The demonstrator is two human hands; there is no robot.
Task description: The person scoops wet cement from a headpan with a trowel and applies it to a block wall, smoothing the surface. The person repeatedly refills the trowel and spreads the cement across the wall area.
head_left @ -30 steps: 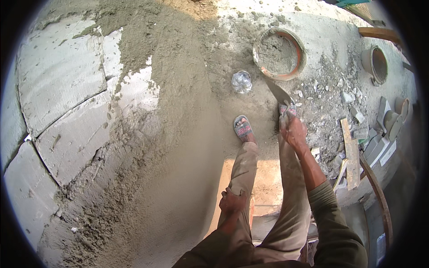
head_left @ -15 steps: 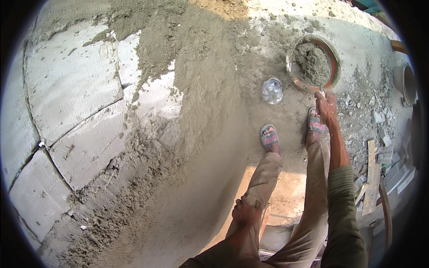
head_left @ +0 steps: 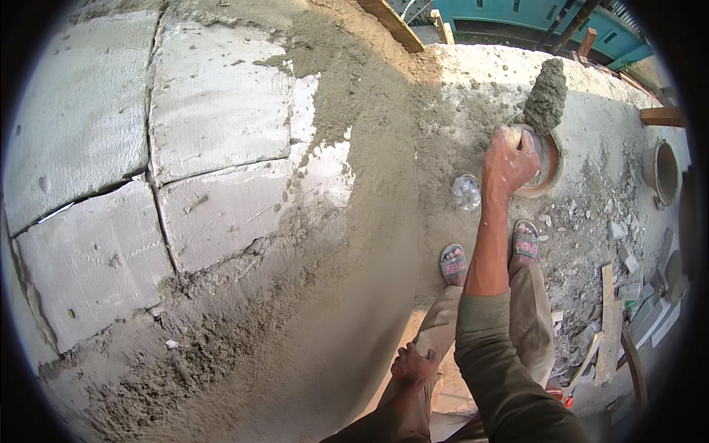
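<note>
My right hand (head_left: pixel 509 161) is closed round the pale handle of a trowel (head_left: pixel 515 135), held above the mortar bucket. A tall heap of wet grey mortar (head_left: pixel 546 96) sits on the trowel and hides its blade. Below the fist, the round bucket (head_left: pixel 555 168) with an orange-brown inner wall is partly covered by my hand and the load. My left hand (head_left: pixel 415 367) rests on my left knee, fingers curled round the trouser leg. To the left, wet mortar (head_left: pixel 380 140) coats part of the wall of pale blocks (head_left: pixel 221 103).
A clear plastic bag or bottle (head_left: pixel 466 192) lies by the bucket. Rubble and wooden planks (head_left: pixel 609 325) litter the right side, with another bucket (head_left: pixel 661 173) at the far right. A wooden board (head_left: pixel 391 23) juts in at the top, near a teal structure (head_left: pixel 509 22).
My right hand has lifted from the bucket and moved left, raising the trowel with a heap of mortar. My left hand stays on the knee. The view has shifted left and up.
</note>
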